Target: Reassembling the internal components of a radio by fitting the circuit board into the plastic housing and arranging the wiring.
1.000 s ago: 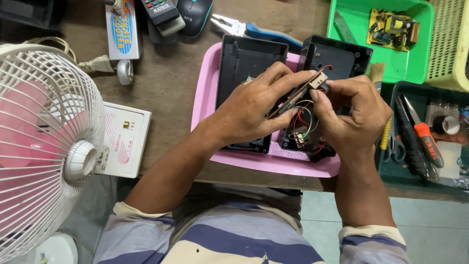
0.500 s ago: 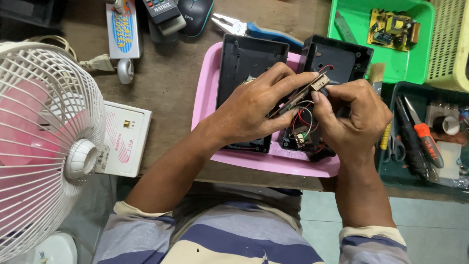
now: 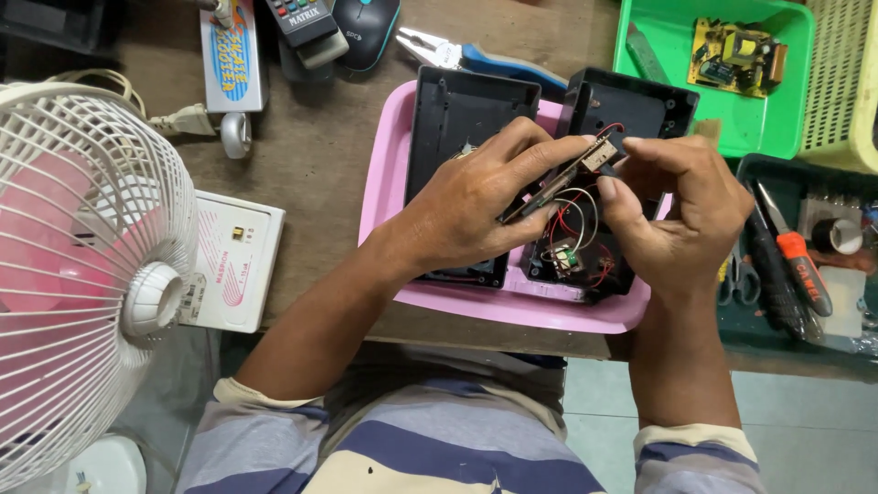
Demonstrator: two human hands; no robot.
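My left hand [image 3: 476, 197] grips a small circuit board [image 3: 565, 172] edge-on above a pink tray [image 3: 384, 183]. My right hand [image 3: 681, 215] pinches a pale component at the board's upper end. Red, black and white wires [image 3: 574, 212] run from the board down into an open black plastic case [image 3: 631, 110] lying in the tray. A second black case half [image 3: 462, 114] lies under my left hand, partly hidden.
A white-and-pink table fan [image 3: 87, 274] stands at the left beside a white box [image 3: 233, 261]. Blue-handled pliers [image 3: 476, 57], a remote and a mouse [image 3: 366, 32] lie behind the tray. A green bin [image 3: 786, 119] holds a yellow circuit board; screwdrivers [image 3: 791, 252] fill a dark tray at the right.
My right thumb and fingers have shifted slightly on the component at the board's end. The board stays in the same place above the tray.
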